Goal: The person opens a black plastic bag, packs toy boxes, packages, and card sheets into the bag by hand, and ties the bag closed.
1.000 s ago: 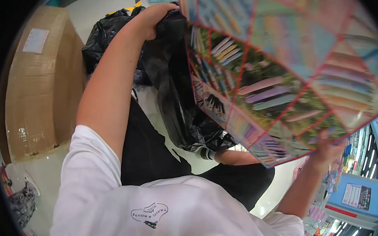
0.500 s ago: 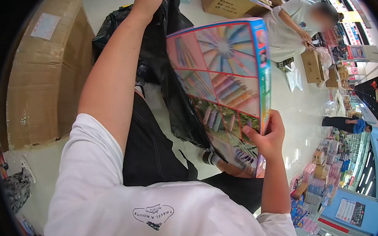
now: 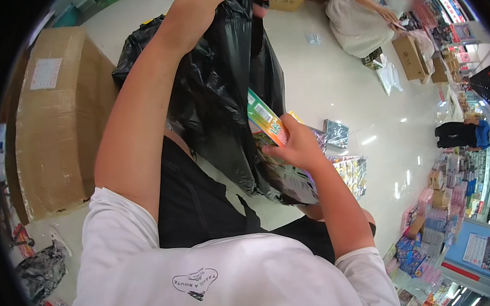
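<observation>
My left hand point(image 3: 215, 4) is closed on the rim of a black plastic bag point(image 3: 207, 99) and holds it up near the top of the view. Below it, my right hand point(image 3: 295, 144) grips a flat box point(image 3: 266, 117) by its edge, thumb on one side. The box's bright edge carries a barcode, and most of its body is hidden in the bag's mouth. Black plastic hangs on the box's left side and under it.
A large taped carton point(image 3: 50, 127) stands at left. Shrink-wrapped packs point(image 3: 351, 174) lie on the floor right of the bag. A person point(image 3: 360, 14) sits upper right by an open carton point(image 3: 408, 56); another person point(image 3: 465, 135) stands far right. Stacked goods point(image 3: 432, 225) line the lower right.
The box, its pictured face in full view before, has moved left and tilted into the bag. My left hand has shifted right with the bag's rim, and my right hand has moved up and left.
</observation>
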Available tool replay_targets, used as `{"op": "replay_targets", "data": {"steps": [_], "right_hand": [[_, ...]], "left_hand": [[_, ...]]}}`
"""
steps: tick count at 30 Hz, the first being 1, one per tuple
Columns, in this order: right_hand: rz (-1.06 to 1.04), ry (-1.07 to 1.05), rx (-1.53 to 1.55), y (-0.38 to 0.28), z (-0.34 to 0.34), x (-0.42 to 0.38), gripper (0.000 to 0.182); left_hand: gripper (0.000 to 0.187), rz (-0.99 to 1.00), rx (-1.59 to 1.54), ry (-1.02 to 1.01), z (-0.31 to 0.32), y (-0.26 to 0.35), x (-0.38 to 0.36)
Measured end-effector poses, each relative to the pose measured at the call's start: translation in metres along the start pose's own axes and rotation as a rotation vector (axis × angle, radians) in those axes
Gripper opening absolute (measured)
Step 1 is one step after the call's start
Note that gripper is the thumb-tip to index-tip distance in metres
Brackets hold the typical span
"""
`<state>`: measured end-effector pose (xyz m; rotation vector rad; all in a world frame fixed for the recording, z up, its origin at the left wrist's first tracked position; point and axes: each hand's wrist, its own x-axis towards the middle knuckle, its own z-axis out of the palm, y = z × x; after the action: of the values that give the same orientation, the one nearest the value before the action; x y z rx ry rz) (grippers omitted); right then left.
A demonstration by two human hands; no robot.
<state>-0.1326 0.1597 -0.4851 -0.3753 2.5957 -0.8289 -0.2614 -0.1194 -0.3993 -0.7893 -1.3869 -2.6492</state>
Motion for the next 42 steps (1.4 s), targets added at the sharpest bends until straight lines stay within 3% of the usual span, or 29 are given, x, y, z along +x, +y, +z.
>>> {"op": "replay_targets", "data": {"steps": [1, 5, 8, 10, 11, 14, 16, 18, 20, 22, 23, 24, 26, 28, 30, 31, 32, 34, 35, 36, 38, 40, 42], "right_hand": [[0.041, -0.021, -0.039, 0.005, 0.017, 0.007, 0.058], [0.130, 0.065, -0.127, 0.017, 0.047, 0.029, 0.060], [0.235, 0.130, -0.114, 0.021, 0.039, 0.037, 0.059], [0.282, 0.204, -0.071, 0.029, 0.029, 0.038, 0.061], [0.317, 0.229, -0.037, 0.034, 0.024, 0.040, 0.062], [0.360, 0.294, -0.015, 0.049, 0.014, 0.049, 0.061], [0.399, 0.377, -0.074, 0.061, 0.014, 0.061, 0.061], [0.421, 0.389, -0.094, 0.065, 0.017, 0.070, 0.064], [0.530, 0.401, -0.106, 0.064, 0.018, 0.076, 0.068], [0.513, 0.387, -0.078, 0.068, 0.019, 0.073, 0.069], [0.500, 0.387, -0.059, 0.070, 0.019, 0.071, 0.070], [0.485, 0.390, -0.041, 0.071, 0.018, 0.069, 0.072], [0.478, 0.378, -0.019, 0.070, 0.020, 0.052, 0.075], [0.475, 0.365, 0.003, 0.071, 0.026, 0.029, 0.077], [0.439, 0.332, 0.216, 0.080, 0.033, 0.006, 0.095], [0.384, 0.366, 0.244, 0.091, 0.041, -0.003, 0.093], [0.399, 0.370, 0.246, 0.101, 0.047, -0.011, 0.093], [0.319, 0.253, 0.558, 0.112, 0.051, -0.027, 0.085], [0.359, 0.167, 0.609, 0.118, 0.051, -0.031, 0.081], [0.371, 0.185, 0.616, 0.117, 0.051, -0.038, 0.081], [0.346, 0.120, 0.908, 0.113, 0.052, -0.047, 0.091], [0.331, 0.127, 0.948, 0.116, 0.054, -0.048, 0.089], [0.287, 0.090, 0.887, 0.116, 0.049, -0.050, 0.078]], "left_hand": [[0.021, -0.002, -0.001, -0.013, -0.003, -0.005, -0.011], [0.031, -0.336, 0.198, 0.002, 0.006, 0.003, -0.018], [0.041, -0.371, 0.475, -0.147, -0.005, 0.013, -0.017], [0.049, -0.694, 0.658, -0.128, -0.006, 0.021, -0.023], [0.053, -0.756, 0.657, -0.130, -0.009, 0.026, -0.026], [0.059, -0.799, 0.667, -0.151, -0.017, 0.032, -0.026], [0.051, -0.776, 0.657, -0.186, -0.015, 0.035, -0.026], [0.050, -0.585, 0.622, -0.156, -0.017, 0.031, -0.027], [0.049, -0.608, 0.640, -0.243, -0.029, 0.030, -0.019], [0.051, -0.415, 0.494, -0.092, -0.014, 0.025, -0.020], [0.062, -0.366, 0.463, 0.023, -0.010, 0.020, -0.020], [0.062, -0.368, 0.459, 0.018, -0.009, 0.012, -0.019], [0.058, -0.160, 0.505, 0.073, -0.010, -0.003, -0.015], [0.056, -0.192, 0.545, -0.006, -0.016, -0.002, -0.014], [0.058, -0.030, 0.988, 0.051, -0.026, -0.016, -0.012], [0.053, 0.007, 1.305, 0.041, -0.020, -0.014, -0.014], [0.053, 0.002, 1.296, 0.028, -0.024, -0.018, -0.016], [0.060, 0.348, 1.729, 0.021, -0.025, -0.028, -0.015], [0.063, 0.288, 1.748, 0.050, -0.023, -0.035, -0.020], [0.064, 0.407, 1.845, 0.071, 0.004, -0.040, -0.025], [0.063, 0.591, 1.850, 0.017, 0.064, -0.052, -0.042], [0.064, 0.465, 1.716, -0.159, 0.096, -0.064, -0.058], [0.063, 0.355, 1.664, -0.492, 0.119, -0.092, -0.077]]}}
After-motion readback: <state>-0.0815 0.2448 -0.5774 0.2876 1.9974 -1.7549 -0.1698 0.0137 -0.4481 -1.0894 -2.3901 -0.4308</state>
